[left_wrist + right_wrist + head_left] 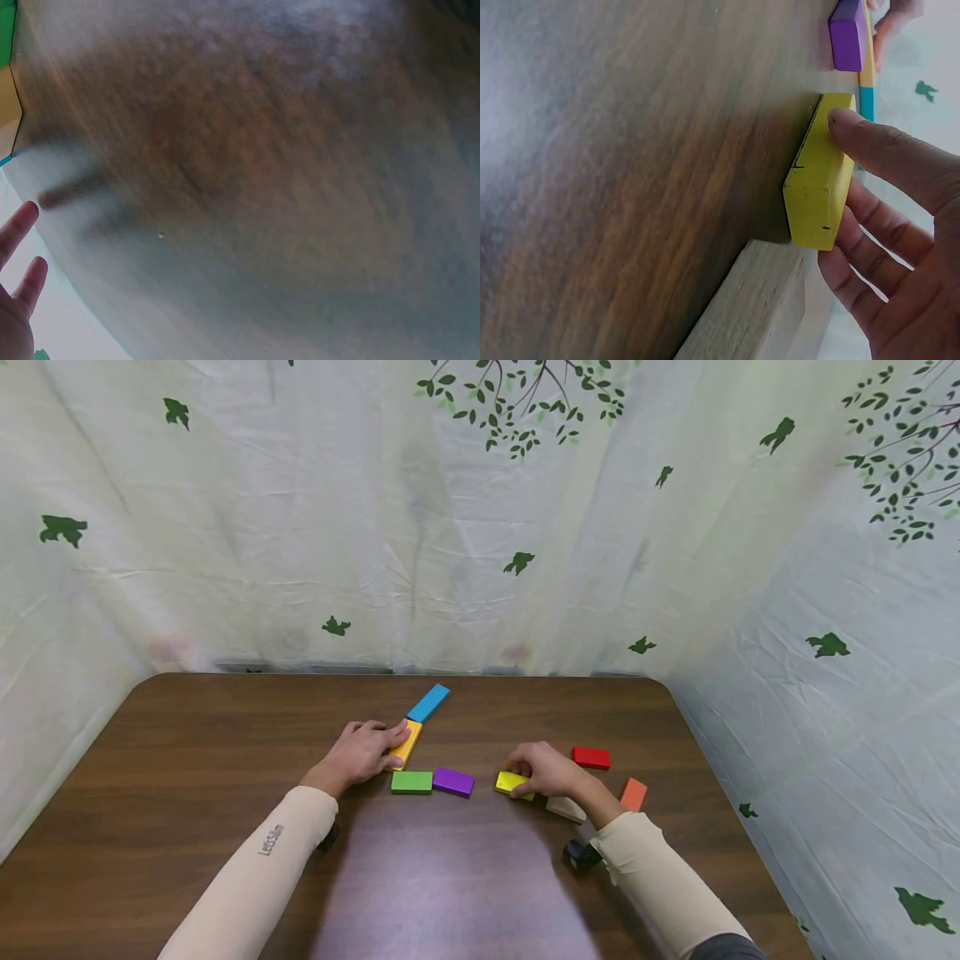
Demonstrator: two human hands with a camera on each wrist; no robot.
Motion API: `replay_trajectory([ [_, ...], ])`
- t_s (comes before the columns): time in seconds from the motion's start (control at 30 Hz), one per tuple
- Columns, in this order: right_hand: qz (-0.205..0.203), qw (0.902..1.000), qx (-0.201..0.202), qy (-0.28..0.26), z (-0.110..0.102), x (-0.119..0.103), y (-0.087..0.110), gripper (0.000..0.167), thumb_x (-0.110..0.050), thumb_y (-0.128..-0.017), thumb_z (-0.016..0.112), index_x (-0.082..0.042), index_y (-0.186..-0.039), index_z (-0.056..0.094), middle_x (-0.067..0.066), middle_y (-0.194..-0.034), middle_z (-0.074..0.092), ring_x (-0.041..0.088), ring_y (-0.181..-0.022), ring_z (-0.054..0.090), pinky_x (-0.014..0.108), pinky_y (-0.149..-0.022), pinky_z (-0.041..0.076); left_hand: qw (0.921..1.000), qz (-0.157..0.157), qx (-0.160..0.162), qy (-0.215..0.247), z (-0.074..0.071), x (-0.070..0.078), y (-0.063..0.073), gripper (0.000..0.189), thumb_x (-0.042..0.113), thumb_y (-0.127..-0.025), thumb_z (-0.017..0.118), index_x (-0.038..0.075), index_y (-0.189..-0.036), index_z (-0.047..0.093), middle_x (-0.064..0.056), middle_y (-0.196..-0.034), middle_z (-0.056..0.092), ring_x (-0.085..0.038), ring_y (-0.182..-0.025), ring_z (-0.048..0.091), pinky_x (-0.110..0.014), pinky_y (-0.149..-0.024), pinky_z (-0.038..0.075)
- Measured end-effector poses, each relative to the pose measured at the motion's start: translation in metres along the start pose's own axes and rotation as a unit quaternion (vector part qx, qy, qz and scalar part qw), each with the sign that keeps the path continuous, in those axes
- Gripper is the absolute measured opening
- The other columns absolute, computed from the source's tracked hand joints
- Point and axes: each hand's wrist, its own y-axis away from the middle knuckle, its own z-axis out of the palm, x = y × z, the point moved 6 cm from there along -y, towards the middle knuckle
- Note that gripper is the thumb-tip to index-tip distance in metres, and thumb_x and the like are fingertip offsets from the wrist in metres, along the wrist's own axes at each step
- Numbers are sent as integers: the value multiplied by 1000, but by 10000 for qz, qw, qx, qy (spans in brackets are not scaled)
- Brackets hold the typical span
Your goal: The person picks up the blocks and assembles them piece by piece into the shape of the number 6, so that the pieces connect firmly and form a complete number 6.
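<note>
In the head view, my left hand (360,753) holds a yellow-orange block (407,745) with thumb and index finger toward its two ends; its other fingers (28,289) are spread in the left wrist view. A blue block (429,702) lies slantwise at its far end, a green block (412,783) at its near end. Beside the green one sits a purple block (453,782). My right hand (551,770) pinches a yellow block (817,180), thumb on the near side and fingers behind. A pale wooden block (750,300) lies close by, partly under the right hand in the head view.
To the right of my right hand are a red block (591,758) and an orange-red block (633,794), the latter partly behind the forearm. The brown table (225,735) ends at a white curtain (300,527) printed with leaves and birds.
</note>
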Motion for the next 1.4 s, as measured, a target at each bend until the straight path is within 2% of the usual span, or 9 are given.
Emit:
replay_trajectory([
  [0.27, -22, 10000, -46, -27, 4, -3, -2, 32, -20, -73, 85, -6, -97, 71, -1, -80, 59, 16, -71, 56, 20, -63, 44, 10000, 9, 13, -21, 1, 0, -1, 62, 35, -93, 62, 6, -144, 43, -12, -150, 39, -45, -126, 42, -62, -100, 28],
  [0.5, 103, 9998, -145, 79, 5, -8, -3, 33, -22, -74, 85, -8, -101, 71, -1, -80, 59, 12, -71, 52, 20, -63, 42, 10000, 12, 28, -36, 0, 0, -1, 62, 36, -93, 62, 7, -144, 43, -12, -150, 39, -45, -126, 43, -62, -99, 29],
  [1.13, 239, 9995, -47, -224, 13, -15, -6, 34, -23, -73, 86, -6, -98, 72, -2, -75, 59, 8, -66, 51, 20, -60, 43, 10000, -11, 1, -44, 1, 0, 0, 61, 35, -93, 61, 6, -144, 43, -12, -150, 39, -45, -127, 42, -62, -100, 29],
  [1.4, 211, 9989, -327, -270, 12, -18, -3, 44, -22, -70, 87, -3, -106, 70, 2, -77, 61, 11, -67, 53, 20, -60, 44, 10000, 3, 22, -51, 0, 0, 1, 61, 35, -93, 61, 7, -144, 43, -12, -150, 39, -45, -127, 42, -62, -100, 29],
])
